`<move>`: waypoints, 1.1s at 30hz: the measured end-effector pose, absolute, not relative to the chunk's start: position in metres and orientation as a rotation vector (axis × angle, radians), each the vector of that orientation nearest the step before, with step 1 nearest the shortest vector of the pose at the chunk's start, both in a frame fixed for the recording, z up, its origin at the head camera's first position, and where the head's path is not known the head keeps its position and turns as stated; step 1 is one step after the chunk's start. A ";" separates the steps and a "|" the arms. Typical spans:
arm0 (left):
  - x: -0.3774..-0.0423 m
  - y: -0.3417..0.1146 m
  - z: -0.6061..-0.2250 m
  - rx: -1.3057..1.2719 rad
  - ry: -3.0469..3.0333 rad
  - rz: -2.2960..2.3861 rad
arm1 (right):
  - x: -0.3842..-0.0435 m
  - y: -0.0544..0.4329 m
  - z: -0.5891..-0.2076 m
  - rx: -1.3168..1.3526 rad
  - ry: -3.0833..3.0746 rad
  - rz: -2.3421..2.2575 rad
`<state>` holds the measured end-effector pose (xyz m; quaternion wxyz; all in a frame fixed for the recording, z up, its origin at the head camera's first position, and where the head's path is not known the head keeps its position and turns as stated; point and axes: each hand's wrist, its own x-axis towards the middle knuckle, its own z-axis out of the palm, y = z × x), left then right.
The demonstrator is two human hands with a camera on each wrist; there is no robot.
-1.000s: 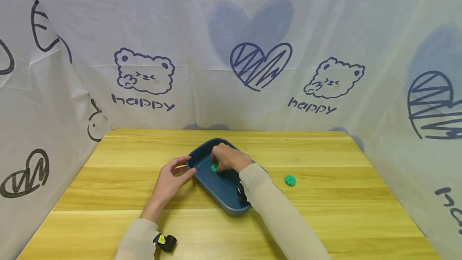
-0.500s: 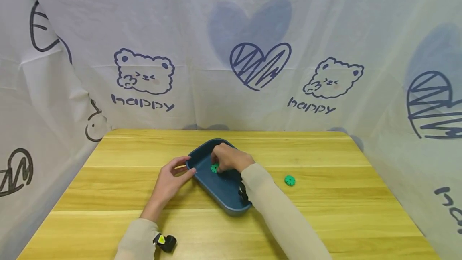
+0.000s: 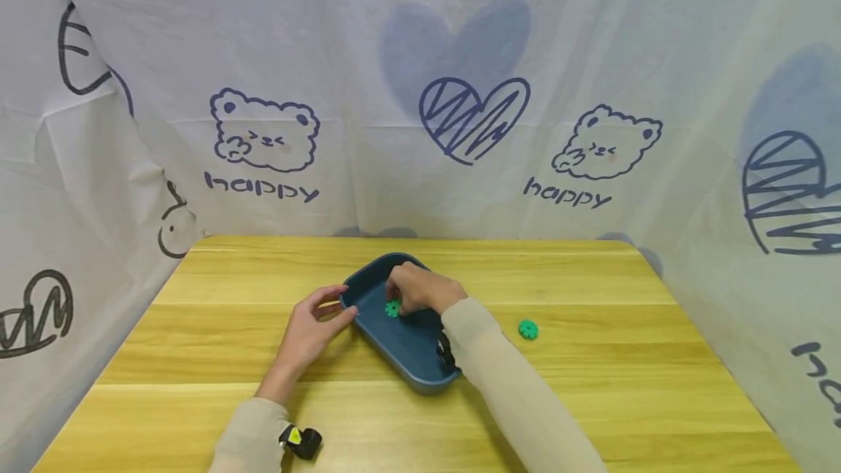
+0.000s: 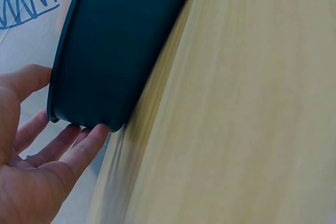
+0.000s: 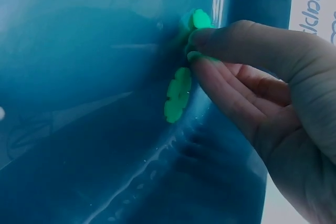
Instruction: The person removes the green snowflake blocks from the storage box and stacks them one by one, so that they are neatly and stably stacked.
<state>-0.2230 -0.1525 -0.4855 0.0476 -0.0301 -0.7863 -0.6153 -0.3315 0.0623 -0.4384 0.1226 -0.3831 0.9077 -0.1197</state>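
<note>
The left hand (image 3: 314,327) rests its straight, loose fingers on the corner of the dark blue plastic tray (image 3: 401,345) so it stays put on the wooden worktop (image 3: 591,371), while the right hand (image 3: 420,289) pinches a small green flower-shaped plastic piece (image 3: 392,309) inside the tray.

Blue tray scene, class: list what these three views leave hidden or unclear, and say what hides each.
- Head view: the right hand covers the tray floor beneath it.
- Right wrist view: fingertips cover part of the green piece, so its grip is unclear.
- Left wrist view: the tray's outer wall hides its inside; the left hand is cut off.
</note>
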 end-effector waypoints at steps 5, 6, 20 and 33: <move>-0.223 -0.152 -0.485 -0.081 -2.402 -1.893 | -0.332 0.064 -0.439 -1.168 2.668 -0.365; -0.223 -0.152 -0.485 -0.081 -2.402 -1.895 | -0.333 0.065 -0.439 -1.177 2.668 -0.372; -0.223 -0.151 -0.480 -0.043 -2.405 -1.884 | -0.331 0.078 -0.422 -1.182 2.609 -0.594; -0.222 -0.150 -0.481 -0.068 -2.406 -1.882 | -0.318 0.107 -0.399 -1.171 2.604 -0.805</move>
